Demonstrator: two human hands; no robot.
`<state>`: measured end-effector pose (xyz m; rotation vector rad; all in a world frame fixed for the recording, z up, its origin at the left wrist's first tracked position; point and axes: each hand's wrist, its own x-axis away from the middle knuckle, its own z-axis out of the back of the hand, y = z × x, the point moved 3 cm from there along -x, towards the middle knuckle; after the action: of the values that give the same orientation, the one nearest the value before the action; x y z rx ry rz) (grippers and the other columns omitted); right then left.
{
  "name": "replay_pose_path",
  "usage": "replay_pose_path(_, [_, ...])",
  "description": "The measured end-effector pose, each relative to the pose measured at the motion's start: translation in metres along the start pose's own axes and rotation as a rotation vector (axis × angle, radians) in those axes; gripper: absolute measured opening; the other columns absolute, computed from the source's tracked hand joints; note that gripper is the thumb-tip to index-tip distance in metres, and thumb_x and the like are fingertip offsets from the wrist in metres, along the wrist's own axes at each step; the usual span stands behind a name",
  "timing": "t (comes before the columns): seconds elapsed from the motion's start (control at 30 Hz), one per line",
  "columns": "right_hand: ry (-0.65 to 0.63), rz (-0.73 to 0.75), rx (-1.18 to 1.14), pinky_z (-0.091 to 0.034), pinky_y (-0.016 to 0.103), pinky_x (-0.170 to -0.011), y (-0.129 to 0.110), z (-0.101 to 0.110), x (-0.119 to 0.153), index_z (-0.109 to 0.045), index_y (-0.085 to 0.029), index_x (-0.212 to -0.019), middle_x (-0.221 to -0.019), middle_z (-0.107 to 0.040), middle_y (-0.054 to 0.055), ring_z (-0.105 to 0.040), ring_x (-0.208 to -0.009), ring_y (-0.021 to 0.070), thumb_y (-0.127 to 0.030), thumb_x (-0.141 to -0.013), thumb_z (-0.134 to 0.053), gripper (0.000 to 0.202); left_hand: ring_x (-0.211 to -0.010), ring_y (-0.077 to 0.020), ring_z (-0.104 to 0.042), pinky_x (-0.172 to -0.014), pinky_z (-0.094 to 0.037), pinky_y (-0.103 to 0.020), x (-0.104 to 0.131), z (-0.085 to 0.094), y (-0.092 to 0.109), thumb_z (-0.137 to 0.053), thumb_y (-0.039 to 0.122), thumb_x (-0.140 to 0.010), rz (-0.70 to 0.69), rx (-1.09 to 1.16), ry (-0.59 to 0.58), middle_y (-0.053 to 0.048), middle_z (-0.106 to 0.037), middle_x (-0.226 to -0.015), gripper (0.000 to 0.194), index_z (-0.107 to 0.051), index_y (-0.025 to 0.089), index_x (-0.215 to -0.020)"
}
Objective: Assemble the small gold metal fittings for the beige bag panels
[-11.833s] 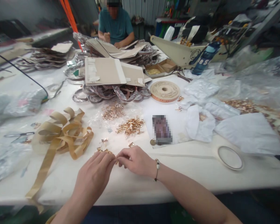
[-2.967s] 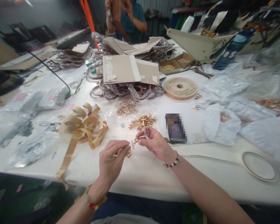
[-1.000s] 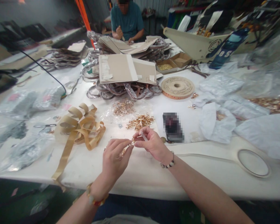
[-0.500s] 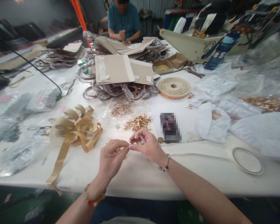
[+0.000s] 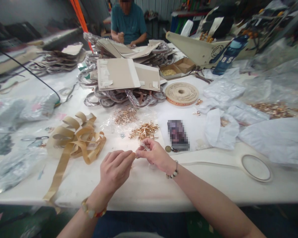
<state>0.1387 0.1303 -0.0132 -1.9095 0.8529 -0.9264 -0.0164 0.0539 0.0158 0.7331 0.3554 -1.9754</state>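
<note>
My left hand [image 5: 116, 170] and my right hand [image 5: 155, 153] meet over the near part of the table, fingertips touching. Both are closed in a pinch round a small gold metal fitting, almost wholly covered by the fingers. A pale wrap shows on a finger of my right hand. Just beyond my hands lies a loose pile of gold metal fittings [image 5: 145, 131]. Behind it, more fittings [image 5: 125, 115] rest on clear plastic. My left hand and wrist hide part of the tabletop under them.
Left are curled tan strips [image 5: 85, 138] and small pliers [image 5: 34, 138]. A phone [image 5: 178, 135], a strap roll [image 5: 182, 94] and a tape ring [image 5: 256, 168] lie right. Boards [image 5: 118, 74] and wrapped handles are stacked behind; a bottle [image 5: 229, 56] stands back right. A person [image 5: 128, 24] sits opposite.
My left hand has turned so its back faces up more, hiding the fittings near it. Both hands stay pinched together. The whole view has shifted slightly.
</note>
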Motion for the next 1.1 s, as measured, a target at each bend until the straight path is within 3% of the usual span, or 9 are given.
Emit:
replay_pose_path(0.2, [-0.010, -0.081, -0.059, -0.019, 0.015, -0.029, 0.004, -0.001, -0.003, -0.054, -0.020, -0.083, -0.069, -0.055, -0.006, -0.069, -0.059, 0.0138, -0.041, -0.056, -0.093, 0.052, -0.086, -0.0191, -0.068, -0.080, -0.050, -0.032, 0.001, -0.003, -0.004, -0.064, 0.015, -0.091, 0.026, 0.050, -0.033, -0.005, -0.077, -0.103, 0.025, -0.067, 0.024, -0.114])
replay_pose_path(0.43, [-0.026, -0.122, -0.095, -0.019, 0.013, -0.028, 0.004, 0.002, -0.003, -0.053, -0.020, -0.086, -0.067, -0.062, -0.005, -0.068, -0.057, 0.0127, -0.043, -0.054, -0.094, 0.057, -0.084, -0.0172, -0.066, -0.077, -0.053, -0.029, 0.000, -0.001, -0.008, -0.063, 0.007, -0.090, 0.018, 0.312, -0.051, -0.004, -0.076, -0.097, 0.034, -0.065, 0.023, -0.119])
replay_pose_path(0.7, [-0.060, -0.093, -0.017, -0.019, 0.014, -0.032, 0.001, -0.001, 0.000, -0.054, -0.019, -0.081, -0.066, -0.061, -0.004, -0.062, -0.055, 0.0099, -0.048, -0.060, -0.090, 0.051, -0.079, -0.0152, -0.063, -0.073, -0.052, -0.026, -0.005, 0.002, -0.003, -0.066, 0.004, -0.087, 0.129, 0.393, -0.037, -0.002, -0.074, -0.085, 0.026, -0.067, 0.021, -0.107])
replay_pose_path(0.87, [-0.064, -0.025, 0.060, -0.030, 0.016, -0.037, -0.003, -0.001, 0.003, -0.058, -0.019, -0.084, -0.075, -0.060, -0.003, -0.058, -0.063, 0.0109, -0.046, -0.061, -0.089, 0.047, -0.078, -0.0134, -0.065, -0.072, -0.051, -0.024, -0.002, 0.001, -0.003, -0.067, 0.011, -0.088, 0.358, 0.445, -0.006, 0.000, -0.074, -0.085, 0.014, -0.071, 0.022, -0.096])
replay_pose_path(1.0, [-0.068, 0.034, 0.043, -0.044, 0.019, -0.051, -0.004, -0.001, 0.003, -0.058, -0.020, -0.088, -0.089, -0.067, 0.000, -0.061, -0.074, 0.0117, -0.037, -0.059, -0.091, 0.047, -0.064, -0.0116, -0.060, -0.063, -0.048, -0.023, 0.005, -0.005, -0.007, -0.072, 0.023, -0.085, 0.708, 0.546, -0.041, 0.001, -0.073, -0.078, 0.004, -0.075, 0.023, -0.087])
replay_pose_path(1.1, [-0.066, 0.078, 0.030, -0.050, 0.021, -0.063, -0.005, -0.001, 0.002, -0.058, -0.019, -0.086, -0.088, -0.068, -0.001, -0.063, -0.080, 0.0122, -0.032, -0.060, -0.091, 0.044, -0.058, -0.0110, -0.055, -0.058, -0.046, -0.023, 0.011, -0.012, -0.008, -0.076, 0.033, -0.080, 0.959, 0.719, -0.075, 0.000, -0.071, -0.072, 0.015, -0.077, 0.020, -0.087])
